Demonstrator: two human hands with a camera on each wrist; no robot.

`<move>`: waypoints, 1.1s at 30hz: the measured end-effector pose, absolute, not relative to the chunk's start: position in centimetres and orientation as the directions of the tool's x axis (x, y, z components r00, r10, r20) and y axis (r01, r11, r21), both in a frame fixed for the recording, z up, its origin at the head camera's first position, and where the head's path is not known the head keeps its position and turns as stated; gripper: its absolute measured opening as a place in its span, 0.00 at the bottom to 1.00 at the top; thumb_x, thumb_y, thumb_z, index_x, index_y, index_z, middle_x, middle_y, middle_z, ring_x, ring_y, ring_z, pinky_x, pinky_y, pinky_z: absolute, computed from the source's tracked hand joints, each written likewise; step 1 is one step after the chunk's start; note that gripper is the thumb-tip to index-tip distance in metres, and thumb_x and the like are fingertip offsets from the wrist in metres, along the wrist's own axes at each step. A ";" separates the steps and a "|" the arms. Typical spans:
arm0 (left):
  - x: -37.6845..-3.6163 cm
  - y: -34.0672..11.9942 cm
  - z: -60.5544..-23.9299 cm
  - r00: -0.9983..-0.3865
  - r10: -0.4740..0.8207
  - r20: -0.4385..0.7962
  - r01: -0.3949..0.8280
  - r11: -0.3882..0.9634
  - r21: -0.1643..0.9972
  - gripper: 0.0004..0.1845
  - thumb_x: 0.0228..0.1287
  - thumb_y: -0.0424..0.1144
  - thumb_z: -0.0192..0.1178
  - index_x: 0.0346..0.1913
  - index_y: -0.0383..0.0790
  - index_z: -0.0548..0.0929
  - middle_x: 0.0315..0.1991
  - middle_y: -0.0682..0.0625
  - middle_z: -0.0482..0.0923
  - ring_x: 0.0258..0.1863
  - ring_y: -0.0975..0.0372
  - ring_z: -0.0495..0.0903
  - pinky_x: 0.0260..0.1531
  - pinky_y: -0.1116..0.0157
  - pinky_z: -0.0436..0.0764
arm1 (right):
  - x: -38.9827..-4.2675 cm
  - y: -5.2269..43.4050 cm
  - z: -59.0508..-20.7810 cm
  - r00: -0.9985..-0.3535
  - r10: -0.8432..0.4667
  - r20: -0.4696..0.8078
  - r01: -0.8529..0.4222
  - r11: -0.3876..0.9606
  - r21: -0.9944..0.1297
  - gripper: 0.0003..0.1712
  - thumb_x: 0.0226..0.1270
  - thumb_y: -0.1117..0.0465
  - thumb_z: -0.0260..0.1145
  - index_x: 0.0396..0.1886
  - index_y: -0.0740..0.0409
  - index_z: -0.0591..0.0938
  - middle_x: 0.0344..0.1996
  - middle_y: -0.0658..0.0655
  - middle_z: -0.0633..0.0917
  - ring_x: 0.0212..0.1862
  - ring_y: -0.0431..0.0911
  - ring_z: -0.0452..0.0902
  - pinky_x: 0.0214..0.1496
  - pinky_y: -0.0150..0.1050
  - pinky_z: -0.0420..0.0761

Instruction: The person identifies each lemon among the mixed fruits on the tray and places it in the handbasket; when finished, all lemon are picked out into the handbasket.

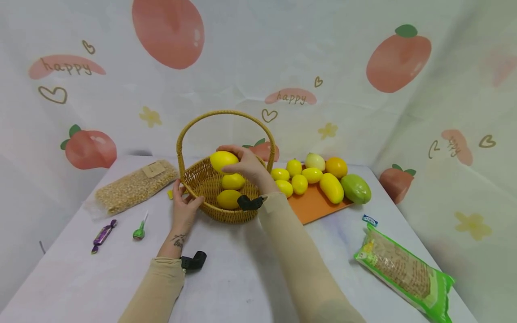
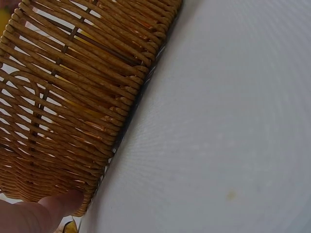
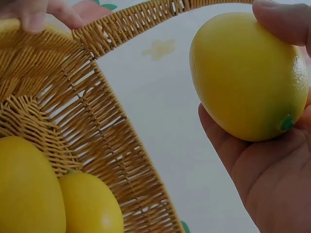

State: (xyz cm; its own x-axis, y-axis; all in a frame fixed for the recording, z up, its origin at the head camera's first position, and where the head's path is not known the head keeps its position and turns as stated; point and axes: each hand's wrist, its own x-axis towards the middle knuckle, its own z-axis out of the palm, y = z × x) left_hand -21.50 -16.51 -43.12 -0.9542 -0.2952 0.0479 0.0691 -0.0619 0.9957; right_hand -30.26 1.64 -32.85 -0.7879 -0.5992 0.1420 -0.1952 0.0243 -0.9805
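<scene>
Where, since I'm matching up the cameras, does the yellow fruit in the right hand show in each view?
Head: the held yellow fruit is slightly left of centre, at mid-height.
Left wrist: I can't make it out; the yellow patches there can't be pinned to it.
Right wrist: large, at upper right.
Shared landmark: the wicker basket, in all three.

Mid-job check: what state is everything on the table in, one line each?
Basket: handle up, two yellow fruits inside
Left hand: touching basket rim
Held fruit: raised, not set down
Right hand: gripping held fruit
Orange board: flat, bearing fruits
Kernel bag: lying down, filled
Green bag: lying down, filled
Lollipop: wrapped, lying down
Purple candy: wrapped
Blue packet: lying flat
Small yellow item: partly hidden
</scene>
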 end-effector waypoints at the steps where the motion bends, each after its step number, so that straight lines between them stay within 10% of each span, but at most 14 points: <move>1: -21.5 -16.5 -43.2 -0.955 -0.294 0.048 0.069 -0.065 0.996 0.48 0.57 0.25 0.55 0.73 0.49 0.37 0.68 0.36 0.48 0.62 0.43 0.61 0.35 0.82 0.72 | -30.4 1.4 -32.8 -0.789 -0.599 0.137 -0.194 0.031 -0.981 0.32 0.54 0.72 0.65 0.61 0.56 0.72 0.58 0.55 0.75 0.48 0.45 0.72 0.49 0.35 0.76; 7: -21.5 -16.5 -43.1 -0.957 -0.287 0.035 0.055 -0.062 0.997 0.48 0.58 0.26 0.54 0.73 0.51 0.35 0.69 0.37 0.46 0.63 0.43 0.59 0.36 0.83 0.71 | -30.9 0.0 -32.9 -0.781 -0.610 0.138 -0.184 0.014 -0.983 0.31 0.54 0.75 0.64 0.61 0.61 0.72 0.57 0.59 0.74 0.46 0.46 0.72 0.47 0.35 0.76; 15: -21.5 -16.5 -43.0 -0.957 -0.286 0.039 0.060 -0.065 0.996 0.48 0.58 0.27 0.54 0.73 0.52 0.36 0.70 0.38 0.47 0.63 0.45 0.60 0.37 0.82 0.71 | -30.3 0.7 -33.4 -0.790 -0.585 0.185 -0.170 -0.081 -0.982 0.32 0.57 0.78 0.60 0.63 0.67 0.67 0.63 0.65 0.69 0.66 0.53 0.62 0.68 0.44 0.63; 33: -21.6 -16.6 -43.1 -0.960 -0.278 0.023 0.050 -0.089 0.995 0.49 0.58 0.26 0.54 0.73 0.52 0.36 0.69 0.37 0.47 0.63 0.44 0.59 0.35 0.82 0.72 | -29.2 15.4 -36.8 -0.885 -0.400 0.237 -0.239 -0.046 -0.970 0.27 0.55 0.79 0.58 0.57 0.76 0.69 0.53 0.62 0.78 0.59 0.53 0.71 0.66 0.52 0.61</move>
State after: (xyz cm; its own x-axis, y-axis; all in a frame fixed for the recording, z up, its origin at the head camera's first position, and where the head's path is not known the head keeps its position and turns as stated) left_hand -21.60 -16.59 -43.06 -0.9602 -0.2783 0.0229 0.0496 -0.0892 0.9948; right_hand -29.24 15.36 -36.80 -0.8851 -0.4004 0.2373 -0.2390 -0.0465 -0.9699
